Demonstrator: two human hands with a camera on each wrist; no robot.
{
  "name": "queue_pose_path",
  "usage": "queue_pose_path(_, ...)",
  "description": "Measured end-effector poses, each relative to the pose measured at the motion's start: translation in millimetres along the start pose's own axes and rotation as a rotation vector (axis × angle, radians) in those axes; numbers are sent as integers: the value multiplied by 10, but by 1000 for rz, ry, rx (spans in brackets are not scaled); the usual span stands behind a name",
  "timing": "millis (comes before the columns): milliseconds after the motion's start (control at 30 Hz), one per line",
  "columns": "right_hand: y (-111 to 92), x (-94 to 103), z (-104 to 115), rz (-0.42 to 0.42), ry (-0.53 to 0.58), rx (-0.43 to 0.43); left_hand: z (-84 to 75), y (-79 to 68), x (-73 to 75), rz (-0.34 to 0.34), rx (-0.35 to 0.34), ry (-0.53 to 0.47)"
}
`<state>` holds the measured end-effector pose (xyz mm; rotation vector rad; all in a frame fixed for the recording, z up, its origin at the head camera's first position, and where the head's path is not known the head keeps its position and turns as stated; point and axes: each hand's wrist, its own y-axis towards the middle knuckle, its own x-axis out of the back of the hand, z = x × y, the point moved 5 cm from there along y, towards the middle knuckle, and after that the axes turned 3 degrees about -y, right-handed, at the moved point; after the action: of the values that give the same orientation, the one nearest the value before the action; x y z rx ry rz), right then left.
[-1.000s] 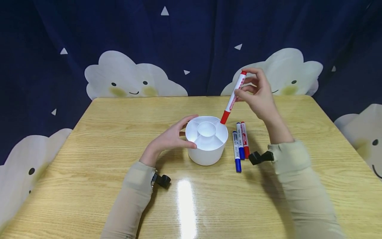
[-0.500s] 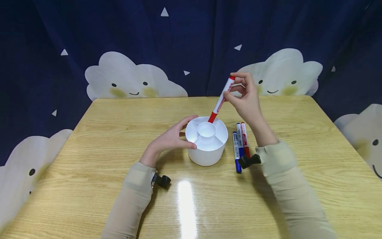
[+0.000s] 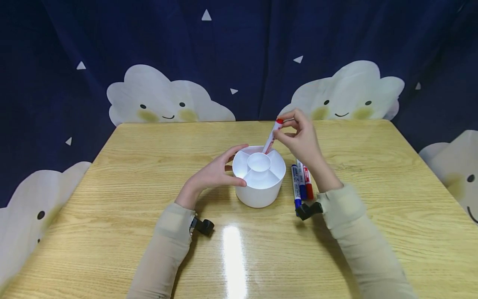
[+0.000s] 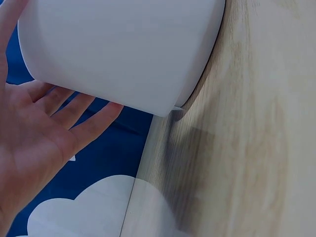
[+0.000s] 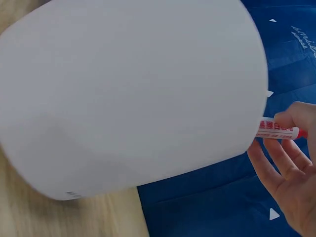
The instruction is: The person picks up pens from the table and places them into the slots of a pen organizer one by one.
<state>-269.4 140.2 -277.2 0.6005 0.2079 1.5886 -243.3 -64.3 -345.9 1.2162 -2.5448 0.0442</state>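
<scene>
A round white organizer (image 3: 257, 195) with a central ring and several compartments around it stands on the table. My left hand (image 3: 210, 172) grips its left side, thumb at the near rim and fingers round the far side; the left wrist view shows that hand (image 4: 44, 133) against the white wall (image 4: 123, 49). With thumb and fingers, my right hand (image 3: 300, 139) pinches a red-and-white marker (image 3: 271, 136) near its upper end. The marker leans to the right, its lower end down in the organizer's back compartment and hidden. In the right wrist view the marker (image 5: 274, 129) shows beyond the organizer's wall.
Right of the organizer lie two blue-capped markers (image 3: 296, 185) and a red-capped marker (image 3: 308, 185), side by side and partly behind the right wrist's black camera (image 3: 309, 211). A dark blue curtain (image 3: 254, 50) with clouds hangs behind the wooden table (image 3: 130, 166).
My right hand has moved left and down, carrying the red marker from above the organizer's right rim into the back compartment. My left hand has stayed on the organizer.
</scene>
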Motion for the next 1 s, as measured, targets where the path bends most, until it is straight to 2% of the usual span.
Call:
queue_pose_path(200,-85,-20,-99,10,-151,-46,-14,8,-8,-1,27,-11)
queue_pose_path(300,-124,-45,-127,35,-207,-62,-114,-22,-19,0,34,-14)
queue_pose_path(433,-169,-72,-138,61,-232,-75,-241,-60,-36,3,35,-6)
queue_pose_path(600,-191,-59,-100,75,-237,-91,-257,-65,-41,0,38,-11)
queue_pose_path(700,-196,-5,-93,80,-227,-104,-257,-66,-42,0,41,-14)
queue_pose_path(833,-178,147,-137,40,-229,-113,-249,-60,-42,1,40,-21)
queue_pose_path(933,-162,279,-200,21,-297,-124,-203,-48,-34,1,35,-27)
queue_pose_path(1000,-164,346,-259,49,-367,-162,-128,-34,-26,0,34,-30)
